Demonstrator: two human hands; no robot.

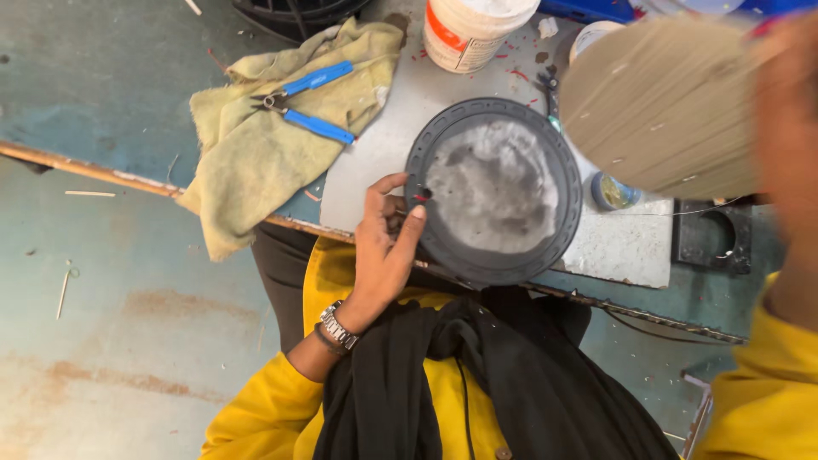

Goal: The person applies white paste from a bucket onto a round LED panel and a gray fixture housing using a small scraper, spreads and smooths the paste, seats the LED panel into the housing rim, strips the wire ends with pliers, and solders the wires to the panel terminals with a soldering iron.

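Currently, head view only:
left hand (385, 247): fingers curled on the left rim of the round black disc (494, 189), thumb up against the edge, gripping it; metal watch on the wrist, yellow sleeve below.
black disc: lies flat on a grey plate (626, 247) on the bench, at the near edge, centre of the scene; its middle is dusty grey-white, with a ribbed dark rim around it.
right hand (788, 145): blurred at the far right, close to the camera; it holds up a large tan disc (660, 106), but I cannot tell exactly how the fingers close on it.
tan disc: raised above the bench, right of the black disc and overlapping it from this angle, tilted, out of focus.
rag (256, 145): yellowish cloth left of the black disc, draped over the bench's near edge.
pliers (308, 104): blue handles, lying on the rag.
white tub (473, 30): far side, just beyond the black disc, with red scraps around it.
small round tin (612, 192): just right of the black disc, partly under the tan disc.
bench (94, 94): worn blue-green top.
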